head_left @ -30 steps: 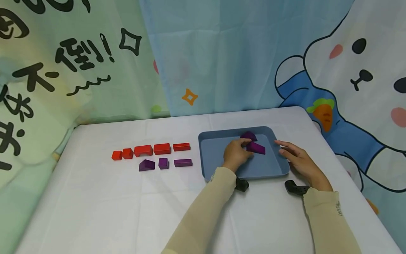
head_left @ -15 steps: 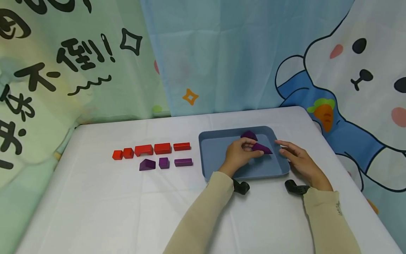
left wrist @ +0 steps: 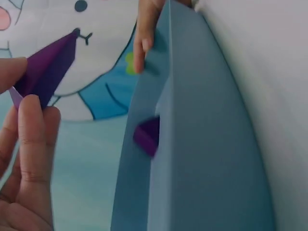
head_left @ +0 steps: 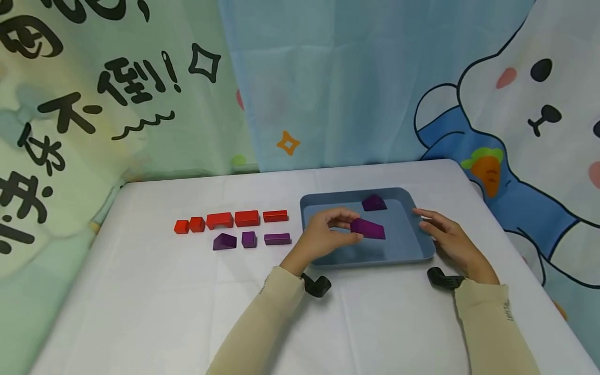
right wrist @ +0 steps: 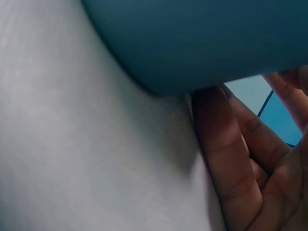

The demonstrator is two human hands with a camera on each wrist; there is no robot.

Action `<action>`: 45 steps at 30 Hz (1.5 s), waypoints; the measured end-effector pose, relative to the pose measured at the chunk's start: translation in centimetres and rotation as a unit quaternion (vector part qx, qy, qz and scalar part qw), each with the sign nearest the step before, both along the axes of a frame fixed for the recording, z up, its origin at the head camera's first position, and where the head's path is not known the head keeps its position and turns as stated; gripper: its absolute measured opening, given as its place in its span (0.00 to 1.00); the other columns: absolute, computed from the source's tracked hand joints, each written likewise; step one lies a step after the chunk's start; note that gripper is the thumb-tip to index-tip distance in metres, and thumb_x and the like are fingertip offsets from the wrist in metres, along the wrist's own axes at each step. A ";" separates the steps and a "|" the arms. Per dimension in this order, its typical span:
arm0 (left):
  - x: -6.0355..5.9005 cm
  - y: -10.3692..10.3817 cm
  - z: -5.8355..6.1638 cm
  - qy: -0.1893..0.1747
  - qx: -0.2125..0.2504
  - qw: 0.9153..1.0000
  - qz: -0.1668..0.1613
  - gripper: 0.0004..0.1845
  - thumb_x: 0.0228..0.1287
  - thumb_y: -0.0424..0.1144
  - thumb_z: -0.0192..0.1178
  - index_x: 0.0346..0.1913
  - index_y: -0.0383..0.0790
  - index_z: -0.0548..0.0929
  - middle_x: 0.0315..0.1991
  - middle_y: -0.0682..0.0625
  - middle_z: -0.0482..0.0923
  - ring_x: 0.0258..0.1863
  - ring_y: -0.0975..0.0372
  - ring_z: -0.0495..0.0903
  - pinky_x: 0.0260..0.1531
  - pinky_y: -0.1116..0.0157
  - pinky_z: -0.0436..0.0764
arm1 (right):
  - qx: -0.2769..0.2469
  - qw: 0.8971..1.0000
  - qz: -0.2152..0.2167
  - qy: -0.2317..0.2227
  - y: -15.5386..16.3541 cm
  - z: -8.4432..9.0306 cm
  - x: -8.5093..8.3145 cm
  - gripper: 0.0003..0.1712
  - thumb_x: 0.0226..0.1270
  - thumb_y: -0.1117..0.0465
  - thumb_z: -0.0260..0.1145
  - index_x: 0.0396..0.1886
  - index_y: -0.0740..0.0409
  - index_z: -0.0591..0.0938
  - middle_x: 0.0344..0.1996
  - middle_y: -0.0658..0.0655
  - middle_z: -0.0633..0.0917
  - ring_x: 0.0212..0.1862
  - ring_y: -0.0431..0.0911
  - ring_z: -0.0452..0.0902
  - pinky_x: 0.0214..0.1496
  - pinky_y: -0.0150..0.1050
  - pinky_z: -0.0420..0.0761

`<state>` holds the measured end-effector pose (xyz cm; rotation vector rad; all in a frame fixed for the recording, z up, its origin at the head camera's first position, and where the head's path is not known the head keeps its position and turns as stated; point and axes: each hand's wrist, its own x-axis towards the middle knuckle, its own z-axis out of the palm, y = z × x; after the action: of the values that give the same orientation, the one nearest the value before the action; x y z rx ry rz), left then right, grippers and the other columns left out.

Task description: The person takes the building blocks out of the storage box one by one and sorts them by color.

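Note:
My left hand [head_left: 328, 233] pinches a purple wedge block [head_left: 368, 228] [left wrist: 45, 72] and holds it above the left part of the blue tray [head_left: 417, 250]. A second purple block [head_left: 374, 202] [left wrist: 147, 135] lies in the tray's far corner. My right hand [head_left: 445, 237] rests against the tray's right rim with its fingers relaxed; in the right wrist view its fingers [right wrist: 231, 159] touch the tray's outer wall [right wrist: 202, 43].
On the white table [head_left: 140, 302], left of the tray, a row of several red blocks [head_left: 233, 220] lies above a row of three purple blocks [head_left: 249, 239]. Patterned curtains hang behind the table and at both sides.
My left hand has lifted the purple wedge off the tray floor and carried it leftward, away from the other purple block. The right hand has stayed at the tray's rim.

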<state>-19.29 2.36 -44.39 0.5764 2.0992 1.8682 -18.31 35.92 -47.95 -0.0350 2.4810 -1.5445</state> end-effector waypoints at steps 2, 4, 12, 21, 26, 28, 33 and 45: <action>0.1 -1.8 -0.4 0.012 -0.001 1.000 0.003 0.19 0.65 0.33 0.77 0.58 0.36 0.89 0.52 0.50 0.88 0.48 0.67 0.85 0.45 0.69 0.87 | 0.000 1.000 0.002 -0.002 0.0 -0.1 0.0 0.34 0.91 0.50 0.53 0.86 0.61 0.61 0.84 0.78 0.53 0.78 0.77 0.54 0.74 0.81 0.57; 0.3 -3.7 -0.8 0.026 -0.004 1.000 0.011 0.20 0.65 0.32 0.77 0.58 0.35 0.89 0.52 0.47 0.89 0.49 0.64 0.86 0.47 0.68 0.88 | 0.002 1.000 0.004 -0.004 0.0 -0.1 0.0 0.34 0.91 0.49 0.53 0.86 0.59 0.61 0.83 0.78 0.53 0.77 0.76 0.54 0.74 0.80 0.59; 1.0 -11.3 -1.4 0.053 -0.031 0.996 0.068 0.19 0.63 0.29 0.77 0.57 0.33 0.89 0.50 0.43 0.90 0.51 0.55 0.88 0.44 0.69 0.87 | 0.004 1.000 0.002 -0.003 0.0 -0.2 0.0 0.34 0.91 0.46 0.53 0.87 0.53 0.63 0.84 0.77 0.53 0.77 0.74 0.55 0.74 0.79 0.59; 2.9 -20.5 -1.1 0.123 -0.112 0.977 0.130 0.18 0.65 0.27 0.75 0.57 0.30 0.87 0.49 0.38 0.89 0.47 0.45 0.86 0.44 0.70 0.85 | 0.016 1.000 0.010 0.001 -0.3 -0.2 -0.1 0.33 0.91 0.47 0.51 0.87 0.51 0.62 0.83 0.78 0.53 0.76 0.74 0.56 0.73 0.79 0.61; 3.3 -25.3 -1.5 0.150 -0.177 0.959 0.162 0.19 0.68 0.28 0.73 0.60 0.31 0.85 0.53 0.38 0.88 0.54 0.44 0.86 0.49 0.65 0.84 | 0.017 1.000 0.007 -0.013 -0.2 -0.2 -0.2 0.34 0.91 0.45 0.51 0.88 0.49 0.61 0.83 0.79 0.52 0.76 0.76 0.54 0.73 0.80 0.59; 3.4 -26.7 -1.6 0.149 -0.209 0.951 0.172 0.19 0.70 0.29 0.72 0.62 0.32 0.84 0.55 0.38 0.88 0.56 0.44 0.85 0.52 0.60 0.84 | 0.019 1.000 0.006 -0.014 -0.2 -0.2 -0.2 0.34 0.91 0.45 0.51 0.88 0.47 0.61 0.83 0.79 0.51 0.76 0.76 0.53 0.73 0.80 0.60; 3.5 -29.2 -2.1 0.124 -0.270 0.934 0.200 0.20 0.72 0.28 0.70 0.63 0.31 0.82 0.58 0.35 0.86 0.56 0.43 0.85 0.52 0.55 0.81 | 0.040 0.999 0.006 -0.009 0.1 -0.4 -0.2 0.33 0.91 0.44 0.50 0.88 0.42 0.63 0.82 0.78 0.55 0.69 0.57 0.67 0.66 0.49 0.77; 3.0 -30.1 -2.7 0.016 -0.347 0.910 0.226 0.19 0.73 0.26 0.68 0.63 0.26 0.79 0.60 0.29 0.84 0.58 0.38 0.82 0.63 0.40 0.80 | 0.039 0.999 0.000 -0.002 0.0 -0.4 -0.1 0.32 0.91 0.45 0.51 0.87 0.45 0.64 0.82 0.78 0.57 0.66 0.48 0.70 0.60 0.33 0.78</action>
<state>-16.29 -27.79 -47.08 -0.0614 2.8594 1.1173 -18.42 35.90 -48.38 -0.0207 2.5352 -1.4462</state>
